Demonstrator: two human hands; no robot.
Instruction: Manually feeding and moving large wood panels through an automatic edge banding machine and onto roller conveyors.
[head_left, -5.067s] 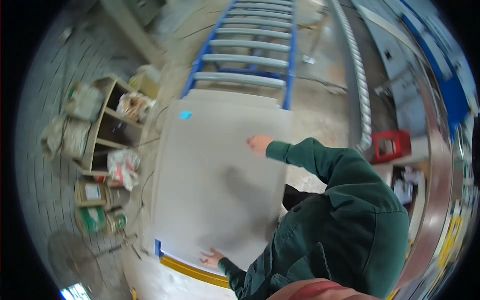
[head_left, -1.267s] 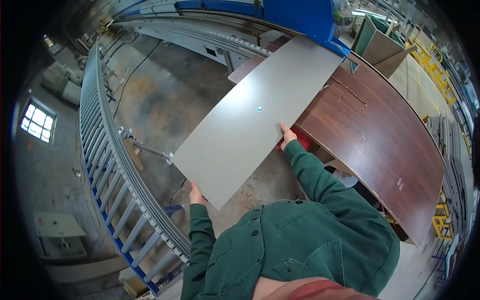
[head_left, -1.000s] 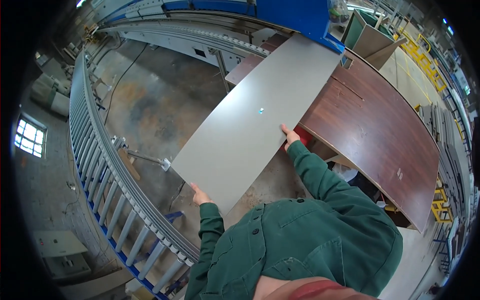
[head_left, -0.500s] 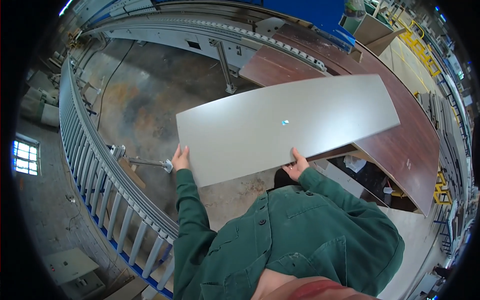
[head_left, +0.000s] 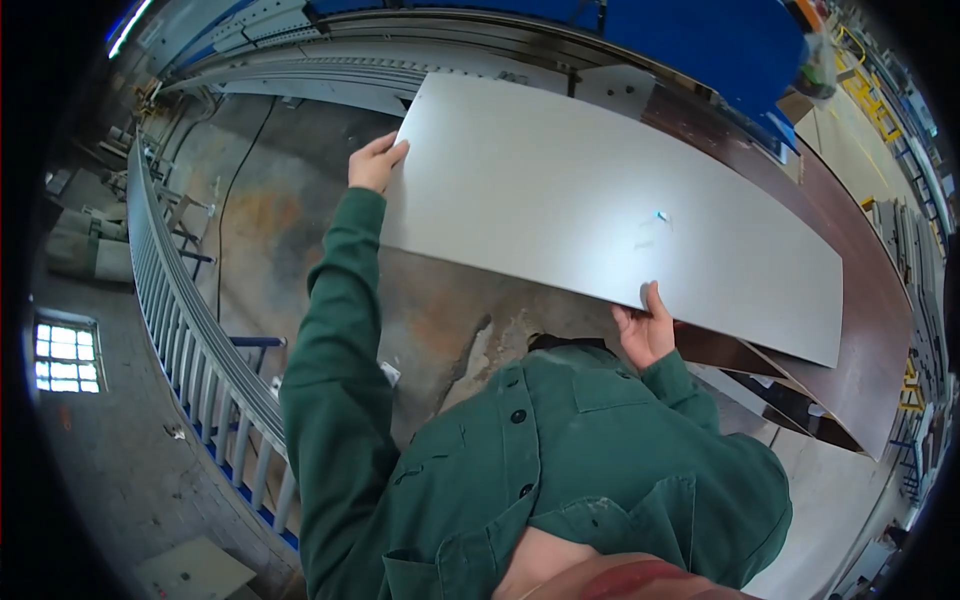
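A long, pale grey panel [head_left: 540, 190] with a small bluish sticker [head_left: 662, 216] on its face stretches across the middle of the view. My left hand [head_left: 374, 163] grips its short left edge, thumb over the top and fingers around the side. Along the near long edge, my right hand [head_left: 648, 328] holds the panel with its thumb on top; some of its fingers are hidden underneath. The panel's right part lies over a dark reddish-brown tabletop [head_left: 868, 310], while the left part extends above the concrete floor. Whether the panel touches the tabletop I cannot tell.
A curved-looking roller conveyor [head_left: 205, 375] runs down my left side. Behind the panel stands a machine with a blue cover [head_left: 680, 50] and a rail. Under the table's near edge are open compartments [head_left: 800, 405]. Stacked boards [head_left: 905, 260] stand at far right.
The panel's left end has swung up and away from me, and its right end has come nearer. My left hand has moved forward with it; my right hand has shifted rightward.
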